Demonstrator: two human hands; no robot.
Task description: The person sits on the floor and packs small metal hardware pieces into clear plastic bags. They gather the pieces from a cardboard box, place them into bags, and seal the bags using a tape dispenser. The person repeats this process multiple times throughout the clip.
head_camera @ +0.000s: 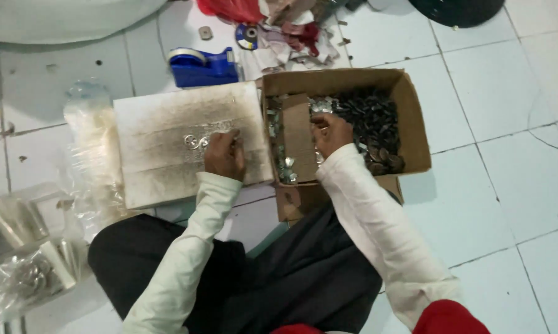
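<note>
- Left hand (224,154): closed, fingertips pinching small shiny metal pieces (198,141) at the white board's (161,173) centre; likely light, stiff, slippery.
- Right hand (329,133): curled inside cardboard box (415,117); contents of grip indiscernible.

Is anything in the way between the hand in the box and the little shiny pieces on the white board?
Yes. The right hand is inside the cardboard box, so the box's left wall stands between it and the small metal pieces on the white board. The left hand also rests beside them.

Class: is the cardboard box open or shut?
Open. The cardboard box has no lid on; dark pieces show inside, and the right hand reaches in.
</note>
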